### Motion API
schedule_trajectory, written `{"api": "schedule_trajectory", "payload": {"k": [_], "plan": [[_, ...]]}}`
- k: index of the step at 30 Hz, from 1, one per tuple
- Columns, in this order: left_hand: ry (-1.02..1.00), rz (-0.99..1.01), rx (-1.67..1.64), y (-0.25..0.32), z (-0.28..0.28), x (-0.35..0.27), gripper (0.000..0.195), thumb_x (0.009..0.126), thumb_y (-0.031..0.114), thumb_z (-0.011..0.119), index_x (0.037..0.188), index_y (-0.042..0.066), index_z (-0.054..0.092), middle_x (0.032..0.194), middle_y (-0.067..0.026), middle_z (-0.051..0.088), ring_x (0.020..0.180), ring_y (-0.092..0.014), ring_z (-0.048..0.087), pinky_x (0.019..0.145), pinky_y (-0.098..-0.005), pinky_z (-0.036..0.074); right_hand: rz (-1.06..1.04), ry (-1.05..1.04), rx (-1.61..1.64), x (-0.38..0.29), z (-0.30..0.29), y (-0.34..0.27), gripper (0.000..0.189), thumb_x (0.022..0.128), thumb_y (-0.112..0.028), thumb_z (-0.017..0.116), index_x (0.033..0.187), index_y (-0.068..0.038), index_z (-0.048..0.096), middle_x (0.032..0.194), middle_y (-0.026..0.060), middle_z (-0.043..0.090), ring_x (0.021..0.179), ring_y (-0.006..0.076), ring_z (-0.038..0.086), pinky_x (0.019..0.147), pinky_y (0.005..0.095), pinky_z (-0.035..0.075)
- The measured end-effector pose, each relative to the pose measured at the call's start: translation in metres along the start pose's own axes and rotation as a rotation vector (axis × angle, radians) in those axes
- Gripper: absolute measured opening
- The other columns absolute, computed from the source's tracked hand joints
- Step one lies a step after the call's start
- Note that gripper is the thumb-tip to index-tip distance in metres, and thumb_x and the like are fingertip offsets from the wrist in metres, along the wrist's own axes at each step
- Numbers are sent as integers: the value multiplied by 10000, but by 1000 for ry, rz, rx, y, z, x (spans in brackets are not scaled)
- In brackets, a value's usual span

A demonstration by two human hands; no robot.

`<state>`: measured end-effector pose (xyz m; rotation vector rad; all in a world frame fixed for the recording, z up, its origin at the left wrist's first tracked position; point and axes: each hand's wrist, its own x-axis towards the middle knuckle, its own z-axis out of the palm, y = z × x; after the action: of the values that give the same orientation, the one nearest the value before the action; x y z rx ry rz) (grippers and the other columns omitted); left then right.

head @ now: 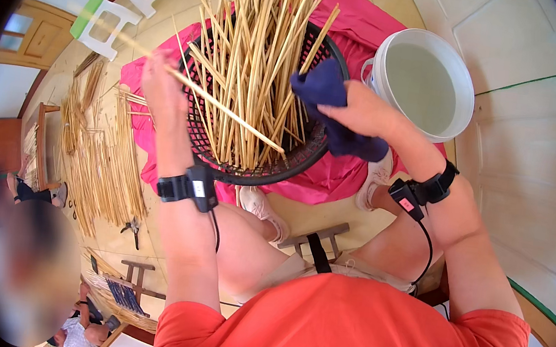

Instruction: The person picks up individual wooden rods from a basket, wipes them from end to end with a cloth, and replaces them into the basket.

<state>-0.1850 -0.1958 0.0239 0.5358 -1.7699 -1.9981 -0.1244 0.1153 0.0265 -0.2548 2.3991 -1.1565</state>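
Observation:
My left hand (159,80), slightly blurred, is closed around a long pale stick (228,110). One end of that stick slants down over the basket, while its far end blurs out at the upper left. My right hand (367,109) grips a bunched navy cloth (326,86) above the basket's right rim. The cloth and the held stick are apart. Between my hands stands a black plastic mesh basket (257,177). Many peeled sticks (259,68) lean upright in it, fanning out at the top. Pink fabric (339,180) is spread beneath the basket.
A white bucket (380,69) of cloudy liquid stands right, near a white door (524,176). Rows of sticks (102,179) and pruning shears (133,231) lie on the left floor. Stools (112,26) stand upper left; other people (82,331) sit lower left.

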Motion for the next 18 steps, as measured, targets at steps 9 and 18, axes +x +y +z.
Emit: {"api": "schedule_trajectory", "payload": {"k": [9, 18], "plan": [[-647, 122, 191, -20, 81, -115, 303, 968, 217, 348, 1017, -26, 521, 837, -92, 572, 788, -163, 541, 743, -275, 429, -182, 229, 665, 11, -1, -35, 375, 837, -265, 635, 1100, -5, 573, 1015, 36, 607, 898, 115, 543, 809, 270, 437], [-907, 222, 412, -41, 80, -132, 315, 919, 123, 343, 1152, -54, 459, 1038, -222, 574, 1005, -315, 557, 876, -349, 403, -308, 437, 407, 20, 10, -26, 275, 824, -188, 629, 1013, 10, 594, 898, 74, 636, 814, 136, 563, 769, 293, 455]]}}
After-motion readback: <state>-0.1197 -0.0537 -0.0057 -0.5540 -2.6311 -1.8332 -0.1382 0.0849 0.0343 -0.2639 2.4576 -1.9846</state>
